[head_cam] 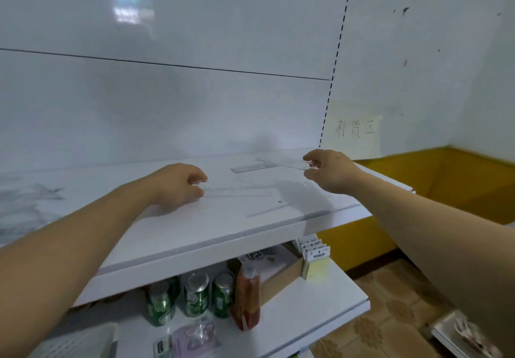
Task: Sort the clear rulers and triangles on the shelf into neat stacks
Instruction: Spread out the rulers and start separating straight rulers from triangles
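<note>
right hand [327, 172] pinching clear ruler [280, 163], left hand [179, 183] pinching faint ruler [239, 191]

At the left end of the upper shelf [195, 235], the pile of clear triangles [25, 204] is a grey blur cut off by the picture's edge, and its pieces cannot be counted. At the shelf's middle, the near ruler [237, 192] has one end hidden under the curled fingers of the left hand [178, 185], so grip or mere touch cannot be told. Toward the shelf's right end, the far ruler [281, 162] vanishes behind the right hand [328, 171] that pinches it. Beneath the shelf, the green cans [195, 296] are blurred and their labels unreadable.
</note>
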Motion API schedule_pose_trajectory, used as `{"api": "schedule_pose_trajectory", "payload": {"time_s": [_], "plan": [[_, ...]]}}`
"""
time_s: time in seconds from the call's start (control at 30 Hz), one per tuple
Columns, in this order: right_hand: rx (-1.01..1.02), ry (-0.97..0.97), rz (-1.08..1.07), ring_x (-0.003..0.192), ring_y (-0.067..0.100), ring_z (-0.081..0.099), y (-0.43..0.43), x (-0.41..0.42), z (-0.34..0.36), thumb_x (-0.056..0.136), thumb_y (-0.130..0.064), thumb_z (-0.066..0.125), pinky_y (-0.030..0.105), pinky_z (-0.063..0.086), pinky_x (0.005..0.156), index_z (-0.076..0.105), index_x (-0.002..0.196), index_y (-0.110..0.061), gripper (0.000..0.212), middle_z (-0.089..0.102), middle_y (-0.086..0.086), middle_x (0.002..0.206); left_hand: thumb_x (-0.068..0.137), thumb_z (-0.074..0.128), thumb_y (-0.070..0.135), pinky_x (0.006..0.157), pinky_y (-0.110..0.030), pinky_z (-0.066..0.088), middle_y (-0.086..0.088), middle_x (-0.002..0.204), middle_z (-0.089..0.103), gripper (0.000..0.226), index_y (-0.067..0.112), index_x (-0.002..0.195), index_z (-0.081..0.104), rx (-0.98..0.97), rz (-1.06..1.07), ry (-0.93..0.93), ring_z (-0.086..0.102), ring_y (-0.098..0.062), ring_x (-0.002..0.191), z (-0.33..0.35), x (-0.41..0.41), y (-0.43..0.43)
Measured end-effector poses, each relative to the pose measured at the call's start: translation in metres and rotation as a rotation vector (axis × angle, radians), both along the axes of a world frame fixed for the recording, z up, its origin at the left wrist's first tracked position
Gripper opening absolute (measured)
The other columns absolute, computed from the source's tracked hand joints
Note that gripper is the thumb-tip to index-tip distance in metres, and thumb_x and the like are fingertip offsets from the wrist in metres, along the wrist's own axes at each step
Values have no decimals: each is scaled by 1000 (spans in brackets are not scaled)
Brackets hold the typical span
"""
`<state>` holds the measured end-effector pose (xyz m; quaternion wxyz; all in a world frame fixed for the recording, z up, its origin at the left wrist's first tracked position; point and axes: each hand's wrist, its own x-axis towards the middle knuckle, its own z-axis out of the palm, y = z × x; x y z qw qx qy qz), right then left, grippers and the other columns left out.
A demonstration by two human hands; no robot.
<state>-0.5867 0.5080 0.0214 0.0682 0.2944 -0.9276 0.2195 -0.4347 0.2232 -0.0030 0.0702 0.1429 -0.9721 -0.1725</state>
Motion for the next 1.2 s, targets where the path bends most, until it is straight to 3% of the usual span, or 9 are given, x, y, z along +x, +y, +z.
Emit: {"api": "schedule_pose_trajectory", "payload": {"time_s": [0.2, 0.4, 0.53, 0.8, 1.07, 1.2], "plan": [[121, -83, 130, 116, 17, 51, -40, -66, -3, 88, -25, 58, 21, 36, 88, 53, 130, -22, 42, 55, 1, 130, 86, 64, 29, 95, -22, 38, 5, 121, 60, 37, 25, 123, 59, -8, 31, -40, 55, -11, 108, -3, -31, -18], [236, -79, 292, 111, 16, 50, -80, -117, -7, 87, -24, 60, 22, 34, 85, 54, 129, -21, 42, 53, 0, 131, 88, 62, 30, 96, -16, 30, 12, 130, 53, 38, 28, 125, 57, -42, 92, -41, 48, -7, 118, -4, -47, -15], [318, -60, 394, 121, 18, 48, -93, -147, -13, 88, -24, 58, 22, 35, 93, 52, 132, -21, 44, 51, 0, 135, 86, 65, 30, 96, -17, 32, 10, 129, 54, 38, 30, 124, 57, -4, 173, -41, 48, -6, 112, -9, -60, -4], [348, -82, 578, 122, 17, 48, -97, -199, -19, 86, -30, 59, 27, 37, 100, 47, 135, -28, 51, 50, -4, 134, 85, 66, 32, 98, -19, 33, 10, 132, 54, 40, 31, 124, 57, 71, 358, -8, 49, -6, 116, -10, -91, 14], [318, -143, 482, 133, 19, 39, -37, -265, -29, 87, -44, 58, 29, 29, 108, 40, 140, -29, 58, 39, -3, 147, 89, 61, 32, 99, -23, 34, 3, 136, 52, 43, 22, 130, 54, 9, 398, -10, 49, -15, 123, -10, -154, 47], [254, -158, 505, 137, 15, 32, -14, -285, -48, 88, -56, 51, 29, 23, 113, 38, 142, -29, 62, 32, -6, 151, 89, 60, 32, 95, -22, 37, 2, 129, 57, 40, 21, 128, 56, -39, 375, -82, 53, -16, 113, -8, -176, 55]]}}
